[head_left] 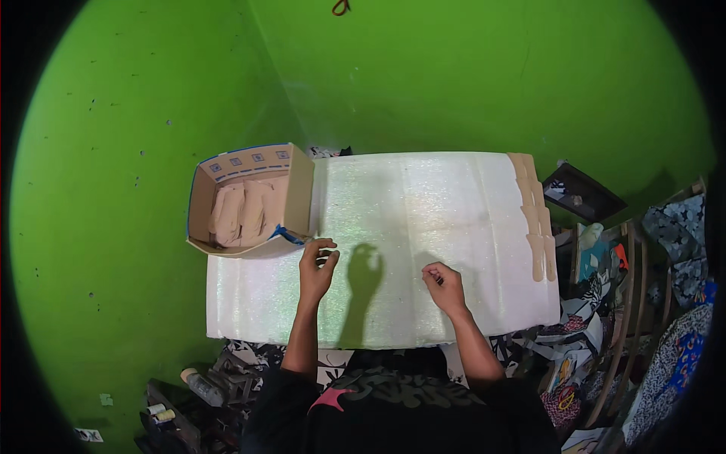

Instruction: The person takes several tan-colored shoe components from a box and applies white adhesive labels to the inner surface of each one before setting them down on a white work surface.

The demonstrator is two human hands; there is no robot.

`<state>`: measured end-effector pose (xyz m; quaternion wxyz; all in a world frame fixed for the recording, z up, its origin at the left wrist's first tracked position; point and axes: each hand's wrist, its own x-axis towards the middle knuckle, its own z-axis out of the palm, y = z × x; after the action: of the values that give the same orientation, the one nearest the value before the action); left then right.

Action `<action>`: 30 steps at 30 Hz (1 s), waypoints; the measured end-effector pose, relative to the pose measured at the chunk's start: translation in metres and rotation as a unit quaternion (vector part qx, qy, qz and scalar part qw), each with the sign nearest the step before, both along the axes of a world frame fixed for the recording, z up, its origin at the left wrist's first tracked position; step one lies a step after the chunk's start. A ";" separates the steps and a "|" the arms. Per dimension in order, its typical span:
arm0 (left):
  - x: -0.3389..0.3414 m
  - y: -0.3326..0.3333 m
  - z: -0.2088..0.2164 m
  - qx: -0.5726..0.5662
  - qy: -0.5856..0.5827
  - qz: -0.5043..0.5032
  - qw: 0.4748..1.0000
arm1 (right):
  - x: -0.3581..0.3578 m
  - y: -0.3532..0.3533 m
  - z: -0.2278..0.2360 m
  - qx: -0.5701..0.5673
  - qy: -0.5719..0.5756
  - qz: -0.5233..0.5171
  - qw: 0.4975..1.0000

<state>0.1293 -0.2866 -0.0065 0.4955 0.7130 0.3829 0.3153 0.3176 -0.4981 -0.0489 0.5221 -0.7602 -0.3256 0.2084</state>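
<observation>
My left hand (318,268) is raised over the table by the near right corner of a cardboard box (301,185). Its fingers are bent, with a gap between them and the thumb, and nothing shows in it. My right hand (444,286) hovers above the near middle of the white-covered table (446,197); its fingers are curled in toward the thumb, and whatever they may hold is hidden. Inside the box lie several tan, long, flat-looking pieces (253,208). More tan elongated pieces (538,250) lie overlapping along the table's right edge.
Green walls (144,151) meet in a corner behind the table. A dark tray-like frame (584,191) sits beyond the right edge. Wooden slats with piled cloth (590,325) stand at right. Spools (160,413) and dark clutter lie at lower left.
</observation>
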 end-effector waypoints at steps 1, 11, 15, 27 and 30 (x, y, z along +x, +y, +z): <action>-0.011 0.004 0.003 -0.011 -0.009 0.008 1.000 | -0.006 0.007 0.000 0.008 -0.010 0.011 1.000; -0.101 0.034 0.003 -0.014 -0.049 0.007 0.999 | -0.077 0.063 -0.001 0.009 0.030 0.080 0.996; -0.128 0.042 0.019 -0.010 -0.046 -0.006 0.999 | -0.114 0.073 0.005 0.004 0.057 0.079 0.995; -0.215 0.137 0.053 0.024 -0.069 -0.002 0.997 | -0.187 0.211 0.082 0.041 0.056 0.187 0.980; -0.224 0.183 0.047 0.042 -0.074 -0.002 0.996 | -0.203 0.254 0.085 0.070 0.071 0.199 0.975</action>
<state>-0.0952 -0.1039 0.0407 0.4927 0.7085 0.3307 0.3819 0.1150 -0.2442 0.0359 0.5438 -0.6253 -0.4460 0.3381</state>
